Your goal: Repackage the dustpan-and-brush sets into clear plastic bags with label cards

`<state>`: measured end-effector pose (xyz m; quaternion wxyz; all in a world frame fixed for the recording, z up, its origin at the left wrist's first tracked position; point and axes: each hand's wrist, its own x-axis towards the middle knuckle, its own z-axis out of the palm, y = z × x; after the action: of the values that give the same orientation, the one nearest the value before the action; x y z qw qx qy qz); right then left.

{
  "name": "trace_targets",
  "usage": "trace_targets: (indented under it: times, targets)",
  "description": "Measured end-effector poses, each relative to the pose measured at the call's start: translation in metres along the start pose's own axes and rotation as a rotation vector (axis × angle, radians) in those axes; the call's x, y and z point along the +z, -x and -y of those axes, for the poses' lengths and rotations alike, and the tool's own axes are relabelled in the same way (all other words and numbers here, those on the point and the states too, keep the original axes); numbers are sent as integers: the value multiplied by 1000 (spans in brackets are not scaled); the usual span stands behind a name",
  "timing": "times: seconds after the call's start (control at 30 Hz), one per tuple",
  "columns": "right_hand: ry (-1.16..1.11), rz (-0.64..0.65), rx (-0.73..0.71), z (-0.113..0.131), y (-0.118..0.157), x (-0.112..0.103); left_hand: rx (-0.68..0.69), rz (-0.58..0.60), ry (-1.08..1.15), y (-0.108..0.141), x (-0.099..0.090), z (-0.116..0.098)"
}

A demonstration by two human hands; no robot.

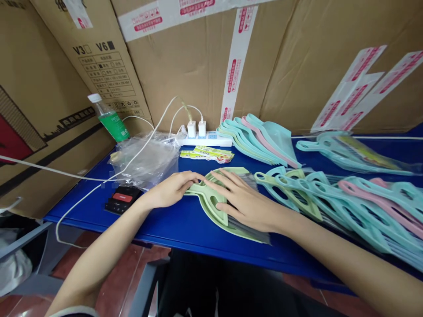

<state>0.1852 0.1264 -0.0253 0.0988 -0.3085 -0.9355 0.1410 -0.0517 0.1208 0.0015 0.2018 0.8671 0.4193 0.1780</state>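
Note:
A light green hand brush lies in a matching green dustpan on the blue table, its grey bristles pointing right. My left hand is closed around the handle end at the left. Flat across the brush head rests my right hand, fingers spread and touching the top. Right of it lie several loose hand brushes in turquoise, green and pink. Behind them stands a row of nested dustpans, mostly turquoise with one pink.
A bagged turquoise dustpan set lies at the back right. Printed cards sit before a white power strip. Clear plastic bags, a green-labelled bottle and a black-and-red box are at left. White cables cross there. Cardboard walls the back.

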Motion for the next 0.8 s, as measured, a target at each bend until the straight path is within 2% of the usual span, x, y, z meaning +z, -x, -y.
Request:
trace_targets:
  times: [0.1, 0.17, 0.27, 0.37, 0.53, 0.67, 0.8]
  targets:
    - [-12, -25, 13, 3, -2, 6, -93, -92, -293, 6, 0, -14]
    - [-12, -23, 24, 5, -3, 7, -241, -116, -507, 10, -4, -24]
    - [-11, -14, 28, 7, -3, 8, -502, -46, -713, 16, -13, -35]
    - [-4, -35, 19, 7, -3, 8, -648, 57, -830, 21, -13, -37]
    - [28, -42, 22, 7, -2, 8, -725, 123, -874, 20, 2, -35]
    - [39, -22, 33, 9, -3, 7, -695, 105, -865, 18, 9, -34]
    - [39, -32, 26, 9, -2, 7, -645, 59, -875, 18, 8, -30]
